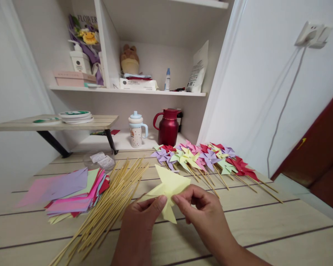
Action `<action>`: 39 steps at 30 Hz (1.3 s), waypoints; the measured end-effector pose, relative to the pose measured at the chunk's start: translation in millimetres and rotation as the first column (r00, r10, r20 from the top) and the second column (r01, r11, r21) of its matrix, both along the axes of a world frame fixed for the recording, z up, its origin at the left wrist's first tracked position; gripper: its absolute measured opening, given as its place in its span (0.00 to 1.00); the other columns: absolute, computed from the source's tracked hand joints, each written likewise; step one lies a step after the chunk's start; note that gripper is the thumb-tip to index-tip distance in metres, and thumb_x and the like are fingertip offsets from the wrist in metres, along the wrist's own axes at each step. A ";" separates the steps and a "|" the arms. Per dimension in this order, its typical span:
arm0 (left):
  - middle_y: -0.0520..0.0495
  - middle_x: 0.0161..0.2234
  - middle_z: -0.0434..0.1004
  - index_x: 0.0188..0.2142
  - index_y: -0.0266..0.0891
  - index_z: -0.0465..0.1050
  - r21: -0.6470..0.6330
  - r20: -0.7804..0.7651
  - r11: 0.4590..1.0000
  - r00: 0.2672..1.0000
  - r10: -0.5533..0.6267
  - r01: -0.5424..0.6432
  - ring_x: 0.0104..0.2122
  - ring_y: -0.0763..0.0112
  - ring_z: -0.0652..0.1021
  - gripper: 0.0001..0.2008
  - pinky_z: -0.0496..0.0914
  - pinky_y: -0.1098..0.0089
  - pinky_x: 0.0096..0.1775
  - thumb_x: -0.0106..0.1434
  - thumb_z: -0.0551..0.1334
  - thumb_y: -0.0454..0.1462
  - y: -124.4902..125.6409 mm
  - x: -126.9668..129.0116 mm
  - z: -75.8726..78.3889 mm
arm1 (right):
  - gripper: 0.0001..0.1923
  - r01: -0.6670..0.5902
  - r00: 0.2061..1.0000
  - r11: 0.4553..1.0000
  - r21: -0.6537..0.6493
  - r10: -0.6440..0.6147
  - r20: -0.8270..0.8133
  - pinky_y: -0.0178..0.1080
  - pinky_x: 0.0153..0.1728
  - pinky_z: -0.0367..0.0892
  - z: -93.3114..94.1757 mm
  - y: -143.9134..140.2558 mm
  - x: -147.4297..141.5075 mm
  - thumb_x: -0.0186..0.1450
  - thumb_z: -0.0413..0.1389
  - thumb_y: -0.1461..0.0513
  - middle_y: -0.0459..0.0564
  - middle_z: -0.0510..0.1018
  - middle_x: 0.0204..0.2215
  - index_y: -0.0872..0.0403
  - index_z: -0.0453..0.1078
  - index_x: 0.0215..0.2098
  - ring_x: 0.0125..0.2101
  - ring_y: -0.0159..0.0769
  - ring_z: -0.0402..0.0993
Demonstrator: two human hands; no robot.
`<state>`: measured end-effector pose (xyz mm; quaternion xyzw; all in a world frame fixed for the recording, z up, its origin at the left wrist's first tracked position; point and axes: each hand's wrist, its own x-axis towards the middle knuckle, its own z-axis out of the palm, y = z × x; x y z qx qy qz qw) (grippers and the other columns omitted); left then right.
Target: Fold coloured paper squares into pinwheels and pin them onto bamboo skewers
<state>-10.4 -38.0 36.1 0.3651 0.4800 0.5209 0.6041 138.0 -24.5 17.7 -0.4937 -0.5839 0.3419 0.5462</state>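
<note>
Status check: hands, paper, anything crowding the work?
Left hand and right hand both pinching yellow folded paper. Skewer pile close left, touching nothing.

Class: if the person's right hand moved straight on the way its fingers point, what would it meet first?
The right hand points left, so probably the left hand, both pinching the folded pale-yellow paper.

You're holding a matt pale-yellow folded paper piece (168, 186) — beside smooth thin wooden sticks (111, 201); the glossy dark-red jug (168, 126) is probably metal.

Sticks (111, 207) left, pinwheels (205, 157) right
</note>
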 end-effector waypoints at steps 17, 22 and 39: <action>0.45 0.29 0.83 0.36 0.36 0.83 0.105 -0.102 0.994 0.994 0.030 -0.019 0.32 0.60 0.80 0.16 0.71 0.66 0.40 0.52 0.69 0.44 -0.9 1.1 2.8 | 0.15 -0.019 0.998 0.999 0.048 0.016 0.054 0.32 0.20 0.58 -0.5 -2.9 -1.0 0.59 0.60 0.56 0.42 0.67 0.16 0.54 0.66 0.20 0.18 0.28 0.61; 0.44 0.31 0.84 0.37 0.36 0.83 0.094 -0.068 0.996 0.997 0.020 -0.013 0.33 0.59 0.80 0.18 0.71 0.65 0.40 0.50 0.70 0.45 -0.5 0.9 1.7 | 0.16 -0.041 0.999 0.999 0.017 0.041 0.025 0.33 0.21 0.59 2.9 -3.0 -1.3 0.60 0.60 0.54 0.42 0.67 0.17 0.54 0.65 0.20 0.18 0.29 0.62; 0.42 0.34 0.84 0.36 0.35 0.83 0.084 -0.060 0.995 0.997 0.055 -0.049 0.37 0.55 0.81 0.19 0.72 0.64 0.40 0.50 0.70 0.48 3.7 -2.1 4.8 | 0.15 -0.094 0.994 0.994 0.057 0.097 -0.050 0.34 0.24 0.62 5.0 -1.4 8.7 0.64 0.57 0.50 0.40 0.64 0.22 0.52 0.71 0.42 0.22 0.30 0.62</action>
